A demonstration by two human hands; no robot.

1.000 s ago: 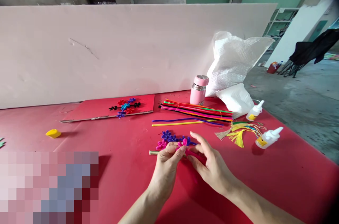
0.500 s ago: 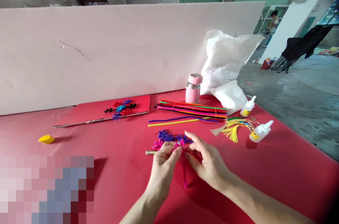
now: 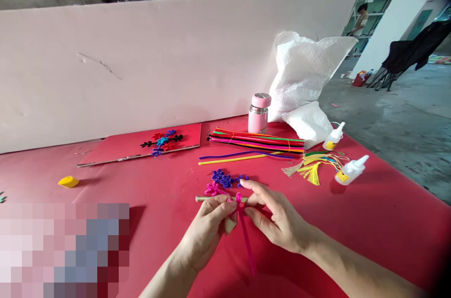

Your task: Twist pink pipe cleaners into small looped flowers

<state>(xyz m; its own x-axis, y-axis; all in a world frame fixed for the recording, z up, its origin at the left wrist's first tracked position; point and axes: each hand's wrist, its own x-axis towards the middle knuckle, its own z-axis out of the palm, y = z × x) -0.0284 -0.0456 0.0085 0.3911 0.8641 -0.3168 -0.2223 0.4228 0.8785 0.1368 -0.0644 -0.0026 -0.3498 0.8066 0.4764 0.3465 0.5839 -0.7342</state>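
Observation:
A magenta pipe cleaner (image 3: 247, 244) is bent into small loops at its top, and its straight tail hangs toward me. My left hand (image 3: 206, 227) pinches the looped part between thumb and fingers. Just right of the loops is my right hand (image 3: 283, 220), thumb and index finger spread; whether its curled fingers touch the loops is hidden. Beyond the hands lie purple pipe-cleaner flowers (image 3: 222, 178) and a magenta flower (image 3: 212, 189). A thin pale-green stick (image 3: 202, 199) lies behind my fingers, partly covered by them.
Farther back are a bundle of coloured pipe cleaners (image 3: 257, 141), a pink jar (image 3: 258, 115) and bubble wrap (image 3: 299, 77). Tassels (image 3: 313, 169) and glue bottles (image 3: 350, 171) (image 3: 334, 137) stand right. Left are a flower-topped red board (image 3: 120, 145) and a yellow object (image 3: 68, 181).
My left hand has shifted slightly left and down, with the magenta loops in it. The tail now reaches farther toward me. My right hand stays beside the loops, and the view has tilted slightly.

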